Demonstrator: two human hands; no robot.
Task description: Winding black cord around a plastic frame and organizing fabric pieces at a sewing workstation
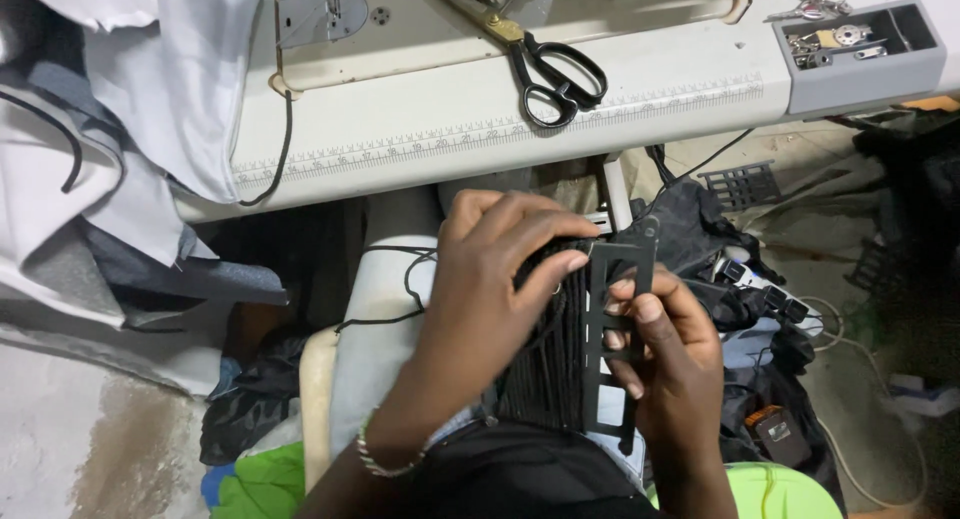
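My left hand [490,299] grips the top of a bundle of black cords or straps [548,379] held upright over my lap, fingers curled over its upper end. A bracelet sits on that wrist. My right hand [665,349] pinches a flat black plastic ladder-shaped piece [618,279] that lies against the right side of the bundle, thumb on its front. The bundle's lower end rests on dark cloth in my lap.
A cream sewing-machine table [480,119] with a printed ruler along its edge runs above. Black scissors [555,74] lie on it; a grey tray [865,44] of metal parts sits at its right. White fabric [120,99] hangs left. Dark fabric and buckles [760,289] pile at right.
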